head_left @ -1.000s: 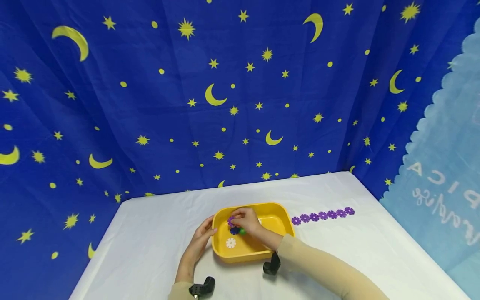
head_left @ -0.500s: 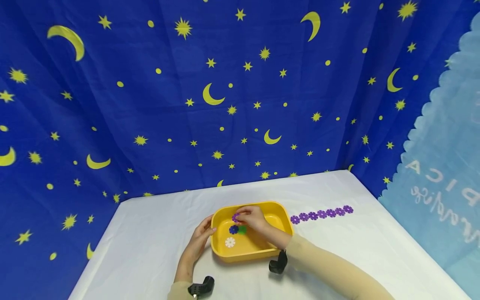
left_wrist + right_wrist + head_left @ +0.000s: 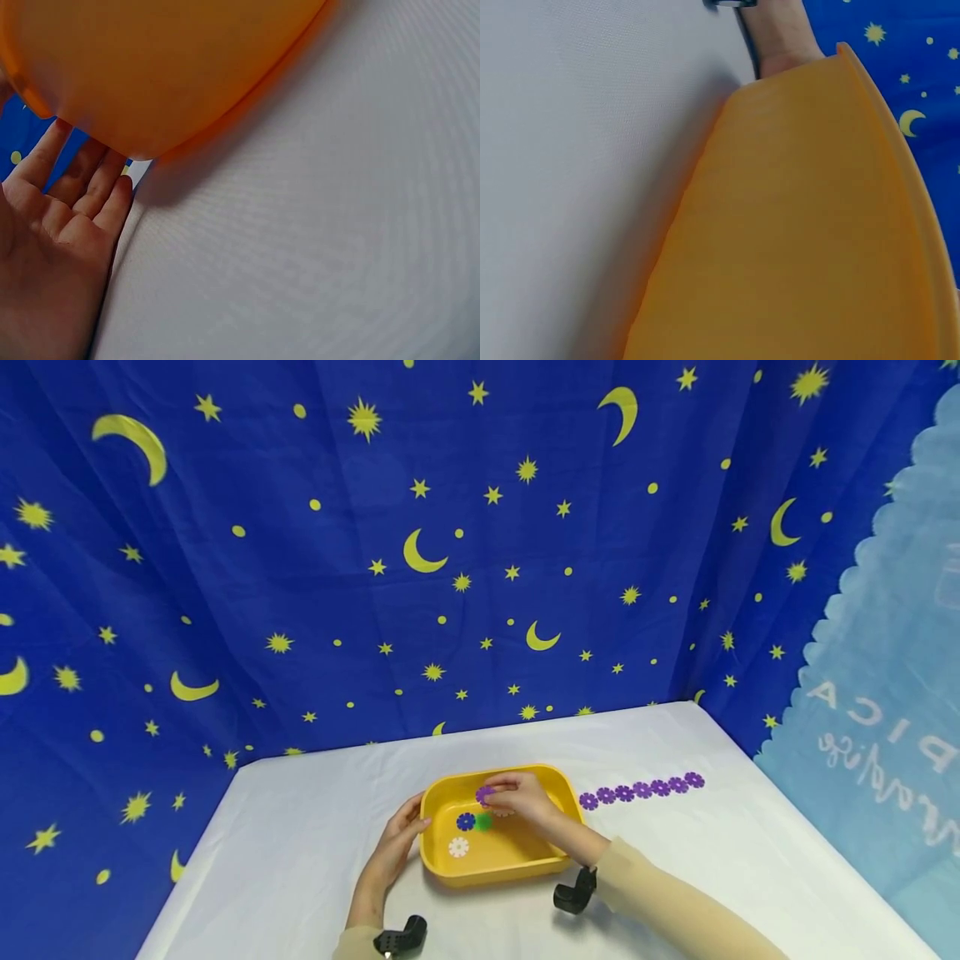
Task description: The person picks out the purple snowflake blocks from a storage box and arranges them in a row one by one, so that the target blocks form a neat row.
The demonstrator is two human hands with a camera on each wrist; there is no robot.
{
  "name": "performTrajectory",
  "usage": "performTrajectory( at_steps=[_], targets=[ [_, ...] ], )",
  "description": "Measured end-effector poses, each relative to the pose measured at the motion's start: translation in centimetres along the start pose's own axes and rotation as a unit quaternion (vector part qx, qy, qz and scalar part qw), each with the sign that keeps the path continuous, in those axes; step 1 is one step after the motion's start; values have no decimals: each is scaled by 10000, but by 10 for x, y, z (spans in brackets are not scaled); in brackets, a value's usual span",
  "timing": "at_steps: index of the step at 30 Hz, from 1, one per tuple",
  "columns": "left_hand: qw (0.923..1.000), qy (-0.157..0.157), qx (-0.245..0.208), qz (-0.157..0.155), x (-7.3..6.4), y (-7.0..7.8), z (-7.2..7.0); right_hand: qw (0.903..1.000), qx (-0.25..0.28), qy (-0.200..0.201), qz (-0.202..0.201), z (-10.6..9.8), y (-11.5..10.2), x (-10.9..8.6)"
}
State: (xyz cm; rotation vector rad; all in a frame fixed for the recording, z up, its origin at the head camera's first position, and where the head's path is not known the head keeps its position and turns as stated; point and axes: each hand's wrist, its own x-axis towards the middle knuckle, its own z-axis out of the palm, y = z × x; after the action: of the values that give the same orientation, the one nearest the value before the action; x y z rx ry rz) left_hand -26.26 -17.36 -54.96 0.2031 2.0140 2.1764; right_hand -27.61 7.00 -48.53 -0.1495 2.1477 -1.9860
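Observation:
In the head view a yellow plastic tub (image 3: 495,864) stands on the white-covered table. My left hand (image 3: 395,845) holds its left end, the thumb at the rim and the other fingers along the outer wall, as the left wrist view also shows. Above the tub's floor my right hand (image 3: 522,796) pinches a purple snowflake disc (image 3: 484,795) between thumb and fingertips. Inside the tub lie a blue disc (image 3: 466,822), a green disc (image 3: 483,822) and a white disc (image 3: 458,847). Another pale disc is partly hidden under the right hand.
A row of several purple snowflake discs (image 3: 642,790) lies on the table (image 3: 645,852) right of the tub. Behind stands a blue curtain (image 3: 480,610) with yellow moons and stars. A light blue cloth (image 3: 885,693) hangs at the right.
My right hand has moved right within the tub with the purple disc in its fingertips, uncovering more of the blue and green discs. The left hand has stayed at the tub's left end.

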Motion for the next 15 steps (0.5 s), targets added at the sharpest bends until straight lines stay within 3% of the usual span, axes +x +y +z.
performTrajectory(
  at_steps=[8, 15],
  targets=[
    [10000, -2, 38, -8, 1, 1, 0, 9988, -318, 378, 23, -20, -4, -5],
    [10000, 25, 57, 3, 0, 0, 0, 9991, -122, 384, 110, -43, -8, -7]
  ],
)
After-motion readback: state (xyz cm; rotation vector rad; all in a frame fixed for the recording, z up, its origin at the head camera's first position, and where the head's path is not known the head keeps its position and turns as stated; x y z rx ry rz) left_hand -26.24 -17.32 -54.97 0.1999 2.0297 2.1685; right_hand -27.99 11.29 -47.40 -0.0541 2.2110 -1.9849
